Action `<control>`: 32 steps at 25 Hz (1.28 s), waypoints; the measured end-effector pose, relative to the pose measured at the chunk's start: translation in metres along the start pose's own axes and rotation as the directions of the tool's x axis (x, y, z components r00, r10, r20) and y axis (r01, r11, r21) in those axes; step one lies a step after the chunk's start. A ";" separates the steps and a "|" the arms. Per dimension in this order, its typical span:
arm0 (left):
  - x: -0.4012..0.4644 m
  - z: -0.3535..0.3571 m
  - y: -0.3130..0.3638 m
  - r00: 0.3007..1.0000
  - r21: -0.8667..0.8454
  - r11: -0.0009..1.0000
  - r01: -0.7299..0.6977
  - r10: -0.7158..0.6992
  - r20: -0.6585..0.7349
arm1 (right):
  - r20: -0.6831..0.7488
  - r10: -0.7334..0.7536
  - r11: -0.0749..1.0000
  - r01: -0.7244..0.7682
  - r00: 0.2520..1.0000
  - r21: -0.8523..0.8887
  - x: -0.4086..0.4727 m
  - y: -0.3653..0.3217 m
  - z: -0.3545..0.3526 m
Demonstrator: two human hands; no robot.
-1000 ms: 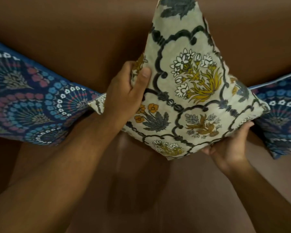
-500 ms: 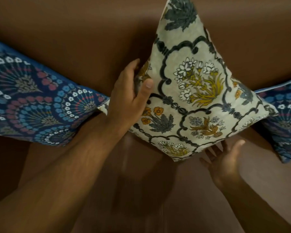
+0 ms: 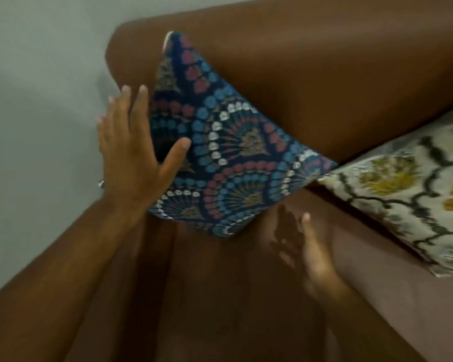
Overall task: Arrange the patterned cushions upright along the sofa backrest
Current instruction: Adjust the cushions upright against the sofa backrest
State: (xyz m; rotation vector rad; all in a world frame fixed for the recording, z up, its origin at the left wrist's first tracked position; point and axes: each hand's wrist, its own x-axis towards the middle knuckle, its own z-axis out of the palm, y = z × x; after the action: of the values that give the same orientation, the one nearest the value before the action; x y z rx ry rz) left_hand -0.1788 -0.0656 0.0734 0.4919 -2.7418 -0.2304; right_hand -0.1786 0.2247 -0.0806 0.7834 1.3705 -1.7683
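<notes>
Fingers of the left hand spread wide and straight, gripping nothing, thumb lying across the face of the blue cushion near its left edge. Fingertips reaching past that edge, against the grey wall behind; contact there not clear through the blur. Right hand lower and to the right, also open, fingers loose and pointing up, just below the cushion's bottom corner and apart from it, casting a shadow on the brown seat.

Blue cushion standing on its corner, diamond-wise, leaning back on the sofa backrest at the sofa's left end. Top corner up near the backrest's rounded end, bottom corner down at the seat. Right corner touching or overlapping the cream cushion, which lies just beside it along the backrest toward the right edge of view, tilted, printed with dark scrolls and yellow flowers. Both forearms coming in from the bottom of the view, left one long across the lower left.
</notes>
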 end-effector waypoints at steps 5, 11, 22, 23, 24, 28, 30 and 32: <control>0.019 0.023 -0.049 0.976 -0.392 0.920 0.020 0.067 0.208 | -0.023 -0.110 0.990 0.111 0.994 0.086 0.028 -0.015 0.065; 0.016 0.027 -0.052 0.988 -0.473 0.879 -0.066 0.124 0.093 | -0.022 -0.125 0.979 0.127 0.992 0.157 0.022 -0.012 0.086; 0.005 0.035 -0.054 0.995 -0.426 0.905 -0.023 0.061 0.074 | -0.146 -0.145 0.983 0.159 0.979 0.088 0.020 0.004 0.091; 0.006 0.038 -0.054 0.995 -0.411 0.911 -0.017 0.055 0.081 | -0.119 -0.157 0.985 0.164 0.980 0.054 0.022 0.003 0.091; 0.005 0.039 -0.054 0.996 -0.403 0.915 -0.010 0.045 0.076 | -0.106 -0.185 0.982 0.188 0.977 0.021 0.023 0.002 0.092; -0.014 0.047 -0.045 0.993 -0.144 0.987 -0.075 0.061 -0.096 | -0.214 -0.602 0.779 0.507 0.769 -0.368 0.014 0.005 0.106; -0.032 0.061 -0.042 0.982 0.027 0.985 -0.168 0.169 -0.085 | -0.135 -0.682 0.667 0.535 0.719 -0.519 0.017 0.005 0.119; -0.036 0.073 -0.046 0.981 0.104 0.976 -0.190 0.194 -0.027 | -0.078 -0.625 0.680 0.492 0.777 -0.544 0.029 -0.001 0.137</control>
State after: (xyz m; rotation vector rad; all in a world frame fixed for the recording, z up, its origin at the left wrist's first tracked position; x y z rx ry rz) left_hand -0.1592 -0.0879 -0.0151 0.2510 -2.7509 -0.0340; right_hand -0.1973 0.0865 -0.0717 0.3082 2.3321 -1.6378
